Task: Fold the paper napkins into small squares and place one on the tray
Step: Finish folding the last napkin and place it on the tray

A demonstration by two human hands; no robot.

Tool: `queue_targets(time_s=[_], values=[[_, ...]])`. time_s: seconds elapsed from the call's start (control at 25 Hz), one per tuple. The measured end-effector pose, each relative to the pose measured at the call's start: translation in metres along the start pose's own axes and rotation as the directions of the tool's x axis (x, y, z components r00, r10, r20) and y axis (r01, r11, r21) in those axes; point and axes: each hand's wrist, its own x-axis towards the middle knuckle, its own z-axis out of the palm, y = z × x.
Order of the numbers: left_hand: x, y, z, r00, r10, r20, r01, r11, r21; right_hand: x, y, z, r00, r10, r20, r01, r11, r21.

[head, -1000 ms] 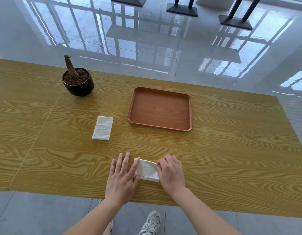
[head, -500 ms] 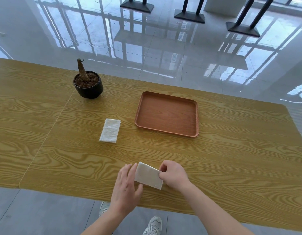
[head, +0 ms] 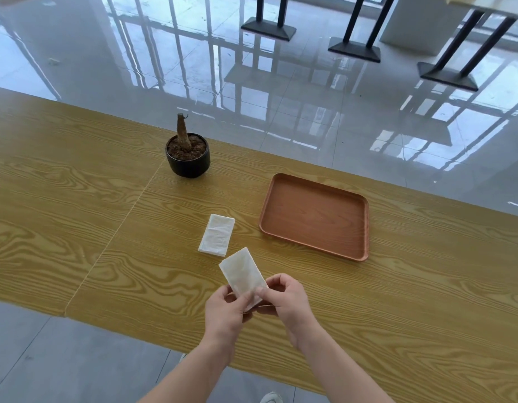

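- While lifted clear of the table [head: 426,301], a folded napkin [head: 242,273] is pinched at its lower end by both hands, above the near edge.
- Left hand [head: 223,312]: fingers closed on the napkin's lower left corner.
- Right hand [head: 287,301]: thumb and fingers closed on the lower right side.
- A second napkin [head: 217,238] is seen lying flat, folded oblong, toward the table's middle, just beyond the held one.
- Tray [head: 359,228]: set nearer the far edge, to the right of the flat napkin, apart from it.
- A potted stump [head: 188,155] is noted by the far edge.
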Motion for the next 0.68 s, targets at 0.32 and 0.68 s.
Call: queue_targets(time_s=[0.32, 0.68], values=[[0.020, 0.031, -0.039, 0.983, 0.181, 0.031, -0.184, 0.963, 0.199, 0.028, -0.017, 0.030, 0.997, -0.077, -0.009, 0.073, 0.976, -0.207], [0.070, 0.063, -0.052, 0.981, 0.167, -0.098, -0.140, 0.962, 0.233, 0.074, -0.031, 0.055, 0.996, -0.041, -0.075, 0.021, 0.969, -0.248]])
